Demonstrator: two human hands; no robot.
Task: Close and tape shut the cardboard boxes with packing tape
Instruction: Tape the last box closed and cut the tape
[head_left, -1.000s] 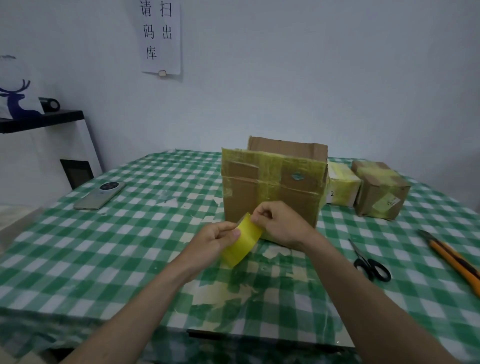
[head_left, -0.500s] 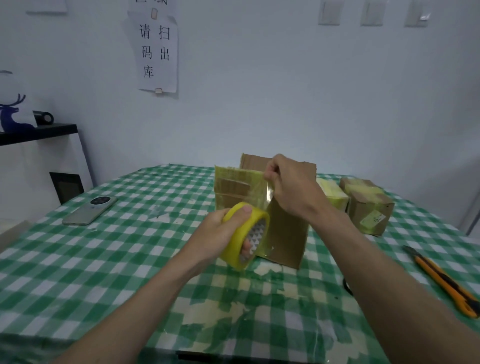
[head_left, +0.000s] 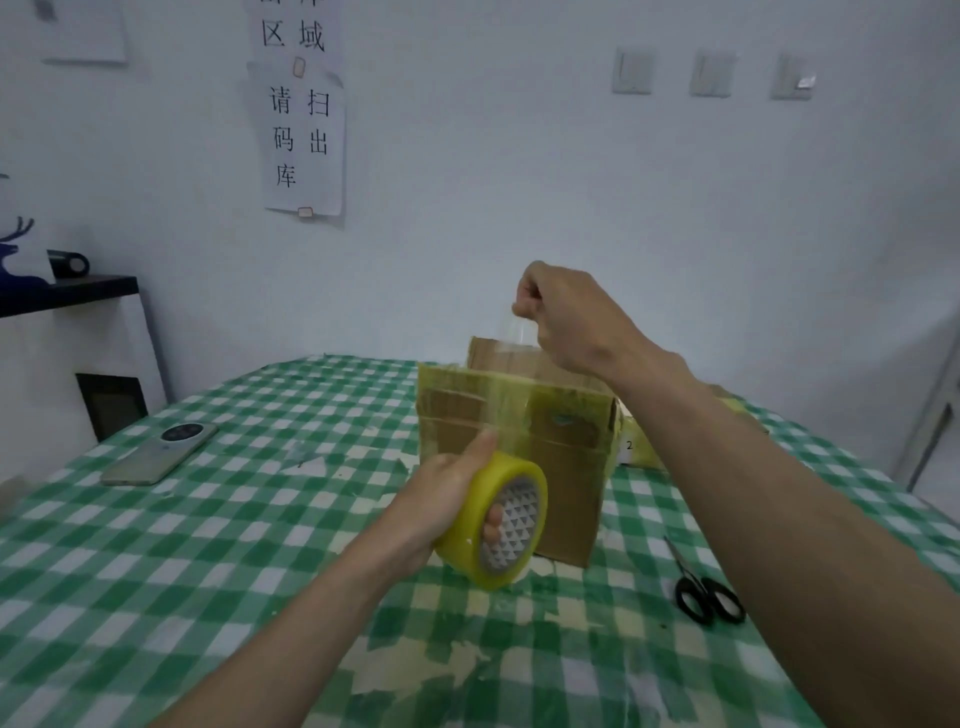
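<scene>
L hand (head_left: 447, 499) grips the tape roll (head_left: 493, 519) low, just in front of the box (head_left: 519, 441), thumb on the rim and fingers curled through the core, so the roll can turn and pay out. R hand (head_left: 566, 317) is raised above the box, fingertips pinching the free end of the strip (head_left: 511, 374), which runs taut from roll to pinch. Judging by that, the strip is drawn long enough to lay over the box top.

Box stands on the desk (head_left: 260, 519) mid-frame w/ back flap still up, so top isn't closed yet; old yellow tape bands the front.

Hard to see: the strip is near-transparent and its edges fade vs the wall. R forearm hides the boxes behind, only a yellow-taped corner (head_left: 639, 447) shows. Can't tell what's inside the box. Scissors (head_left: 704, 592) lie near the R arm, phone (head_left: 161, 452) well off to the left.
</scene>
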